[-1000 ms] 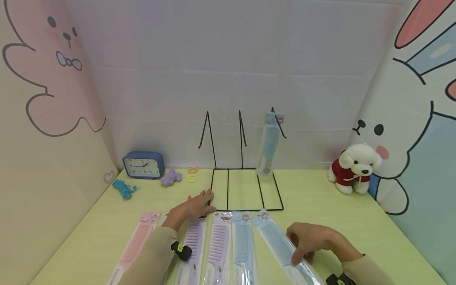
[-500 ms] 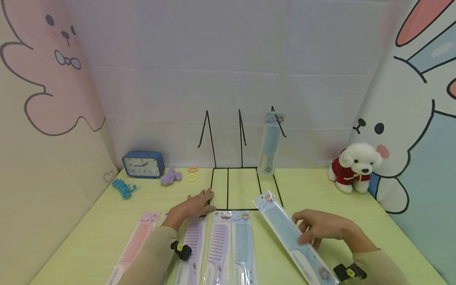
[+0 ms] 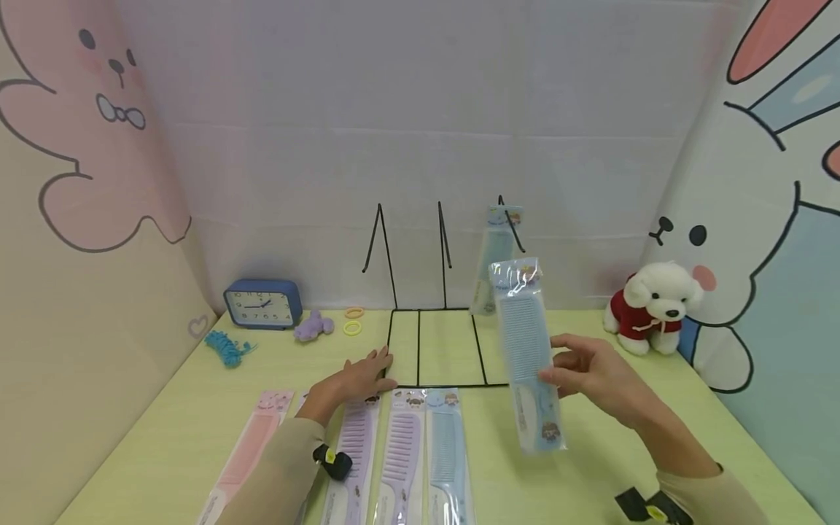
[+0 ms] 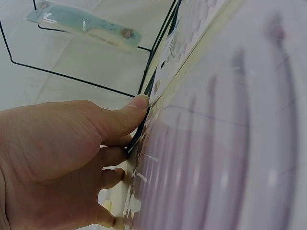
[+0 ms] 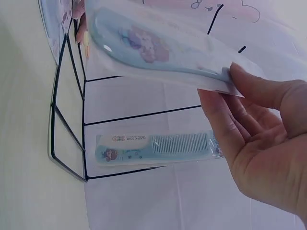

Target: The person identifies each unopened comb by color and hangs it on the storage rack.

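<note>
My right hand [image 3: 593,375] pinches a blue comb in a clear packet [image 3: 528,357] by its edge, thumb on one side and fingers on the other. The packet stands nearly upright above the table, in front of the black wire rack [image 3: 453,385]. Another packaged blue comb [image 5: 158,148] hangs from the rack's right hook. My left hand [image 3: 359,378] rests with spread fingers at the rack's front left corner; in the left wrist view its thumb [image 4: 127,115] lies at the wire. Near it lie two packaged purple combs [image 3: 402,452], one partly behind my sleeve.
A packaged blue comb [image 3: 448,445] and a packaged pink comb [image 3: 252,445] lie in the front row. Further back are a blue clock [image 3: 262,303], blue cord [image 3: 226,348], a purple toy [image 3: 315,326], two hair ties [image 3: 353,328] and a plush dog [image 3: 652,310].
My right hand has lifted the blue comb packet off the table, moved it up toward the rack and turned it from slanted to nearly upright. My left hand has stayed in place.
</note>
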The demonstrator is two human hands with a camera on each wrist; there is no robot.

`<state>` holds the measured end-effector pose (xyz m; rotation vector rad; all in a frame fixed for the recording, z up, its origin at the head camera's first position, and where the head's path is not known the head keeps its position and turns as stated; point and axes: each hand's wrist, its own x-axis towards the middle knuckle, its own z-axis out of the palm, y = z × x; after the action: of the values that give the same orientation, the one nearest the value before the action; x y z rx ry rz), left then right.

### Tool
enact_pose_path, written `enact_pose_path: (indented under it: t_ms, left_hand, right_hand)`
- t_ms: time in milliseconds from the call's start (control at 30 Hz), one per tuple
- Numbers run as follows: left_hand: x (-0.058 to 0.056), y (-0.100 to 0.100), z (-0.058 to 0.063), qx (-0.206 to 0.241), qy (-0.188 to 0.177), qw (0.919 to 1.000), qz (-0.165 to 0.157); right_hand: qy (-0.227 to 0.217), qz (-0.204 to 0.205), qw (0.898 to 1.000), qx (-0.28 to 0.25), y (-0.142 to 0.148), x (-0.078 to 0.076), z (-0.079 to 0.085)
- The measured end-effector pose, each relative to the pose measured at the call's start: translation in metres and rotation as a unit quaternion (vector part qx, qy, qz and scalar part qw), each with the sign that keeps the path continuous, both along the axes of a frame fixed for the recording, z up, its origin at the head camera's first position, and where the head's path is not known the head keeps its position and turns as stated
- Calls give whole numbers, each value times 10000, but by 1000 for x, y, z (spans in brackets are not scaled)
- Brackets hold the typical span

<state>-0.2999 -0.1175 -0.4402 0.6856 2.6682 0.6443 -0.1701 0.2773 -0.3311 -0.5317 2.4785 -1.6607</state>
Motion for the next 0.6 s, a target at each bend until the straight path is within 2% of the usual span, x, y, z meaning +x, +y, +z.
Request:
enact_pose_path:
  t_ms: [200,600]
  left_hand:
    - [-2,0,0,-4,15,10000,-30]
    - [-1,-1,1,-18,60,10000,-72]
  right_hand:
    - [281,-486,9983,-165,-4,-1,5]
    - [86,-626,9979,-162,-5,-7,4]
